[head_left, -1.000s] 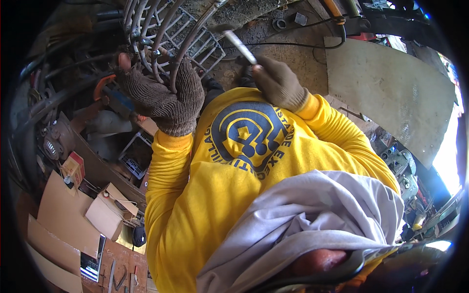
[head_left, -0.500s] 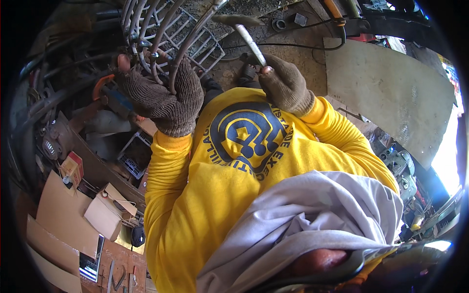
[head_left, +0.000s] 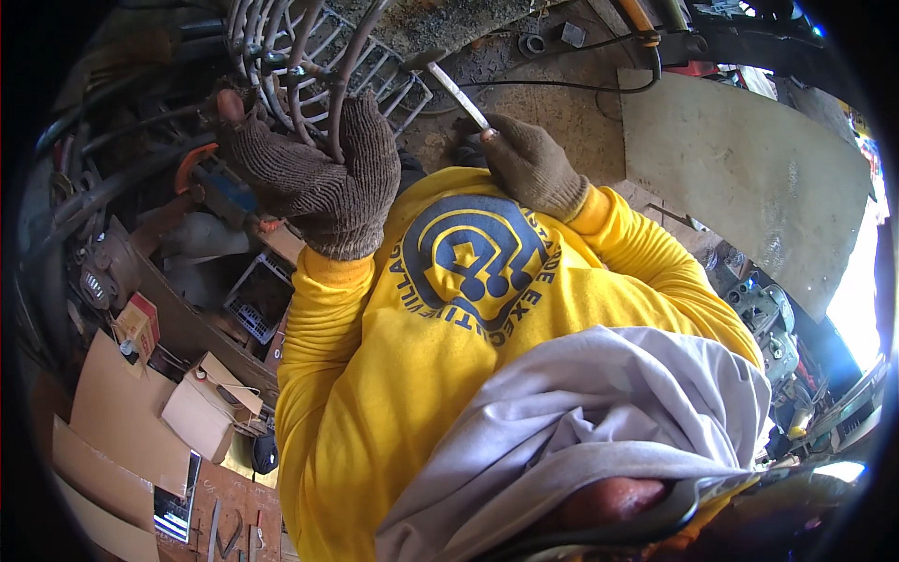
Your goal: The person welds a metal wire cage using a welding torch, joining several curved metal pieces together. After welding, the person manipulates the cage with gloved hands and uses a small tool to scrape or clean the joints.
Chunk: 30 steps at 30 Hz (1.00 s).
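Observation:
A brown knit glove with a bare fingertip covers my left hand (head_left: 323,178), its fingers wrapped round the lower ends of the curved bars of a metal rod frame (head_left: 298,70). The frame looks like a basket of bent, welded rods and fills the upper left. My right hand (head_left: 537,167), in a matching glove, is closed on the pale handle of a hammer (head_left: 459,96). The hammer's narrow dark head is close to the frame's right-hand rods; whether it touches them I cannot tell.
A large flat sheet (head_left: 740,178) leans at the right. A dark cable (head_left: 552,86) crosses the ground ahead. Cardboard boxes (head_left: 126,403), a plastic crate (head_left: 260,298) and hand tools on a brown board (head_left: 239,506) lie to the left. Machine parts (head_left: 773,328) stand at the right.
My right hand has moved left and slightly down, bringing the hammer's head nearer the rods. The frame has shifted a little within my left hand's hold.

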### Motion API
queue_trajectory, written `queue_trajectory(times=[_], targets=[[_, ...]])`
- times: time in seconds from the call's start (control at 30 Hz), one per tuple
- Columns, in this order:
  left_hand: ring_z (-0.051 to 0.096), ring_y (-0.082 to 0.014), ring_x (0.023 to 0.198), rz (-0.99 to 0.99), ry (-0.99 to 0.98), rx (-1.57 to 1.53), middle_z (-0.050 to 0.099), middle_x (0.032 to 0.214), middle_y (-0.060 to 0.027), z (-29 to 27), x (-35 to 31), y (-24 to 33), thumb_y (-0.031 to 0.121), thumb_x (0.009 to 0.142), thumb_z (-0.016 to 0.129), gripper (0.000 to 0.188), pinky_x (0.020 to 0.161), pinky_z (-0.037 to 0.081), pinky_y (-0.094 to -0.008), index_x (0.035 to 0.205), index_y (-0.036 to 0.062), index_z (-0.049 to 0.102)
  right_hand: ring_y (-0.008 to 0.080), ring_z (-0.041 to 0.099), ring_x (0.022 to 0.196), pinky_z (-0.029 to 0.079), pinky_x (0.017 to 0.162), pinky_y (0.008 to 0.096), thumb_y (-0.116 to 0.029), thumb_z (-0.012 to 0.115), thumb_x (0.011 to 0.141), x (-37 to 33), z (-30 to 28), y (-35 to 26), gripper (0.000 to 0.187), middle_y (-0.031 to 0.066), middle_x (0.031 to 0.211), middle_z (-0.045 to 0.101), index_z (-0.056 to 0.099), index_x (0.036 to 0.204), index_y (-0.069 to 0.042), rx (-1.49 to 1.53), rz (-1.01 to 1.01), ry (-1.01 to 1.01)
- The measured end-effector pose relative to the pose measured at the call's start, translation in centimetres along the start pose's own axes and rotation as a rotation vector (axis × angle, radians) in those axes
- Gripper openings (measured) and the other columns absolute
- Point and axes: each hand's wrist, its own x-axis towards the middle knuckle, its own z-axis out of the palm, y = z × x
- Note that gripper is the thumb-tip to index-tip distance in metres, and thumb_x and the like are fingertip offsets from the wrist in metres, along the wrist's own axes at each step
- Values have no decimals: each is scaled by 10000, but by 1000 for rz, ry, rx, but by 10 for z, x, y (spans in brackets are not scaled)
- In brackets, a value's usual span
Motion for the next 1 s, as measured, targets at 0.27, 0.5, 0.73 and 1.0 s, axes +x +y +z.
queue_trajectory(times=[0.27, 0.5, 0.73, 1.0], targets=[[395, -331, 1306, 132, -224, 37, 370, 1405, -246, -4, 3, 8, 391, 803, 777, 923, 1071, 389, -364, 1417, -85, 280, 253, 624, 638, 491, 623, 356, -285, 519, 992, -1, 0, -2, 348, 133, 704, 606, 598, 1181, -5, 16, -11, -16], [409, -337, 1282, 153, -236, 70, 375, 1388, -258, -2, 1, 10, 421, 800, 771, 957, 1063, 392, -367, 1419, -95, 254, 191, 625, 635, 487, 609, 329, -282, 521, 994, 4, 5, 11, 365, 124, 717, 613, 583, 1219, -1, -102, -155, 22], [423, -343, 1259, 113, -178, 134, 380, 1371, -270, -3, -4, 8, 451, 797, 764, 991, 1055, 396, -369, 1421, -104, 229, 250, 631, 662, 493, 644, 370, -272, 513, 991, 1, 1, -6, 342, 134, 735, 622, 592, 1204, -16, 32, -59, 27], [439, -349, 1232, 80, -121, 269, 385, 1351, -284, -1, -5, 7, 485, 794, 756, 1032, 1046, 401, -371, 1422, -115, 200, 305, 653, 703, 501, 670, 387, -299, 497, 997, 6, 6, 6, 357, 162, 739, 629, 596, 1189, -15, 82, -144, 57]])
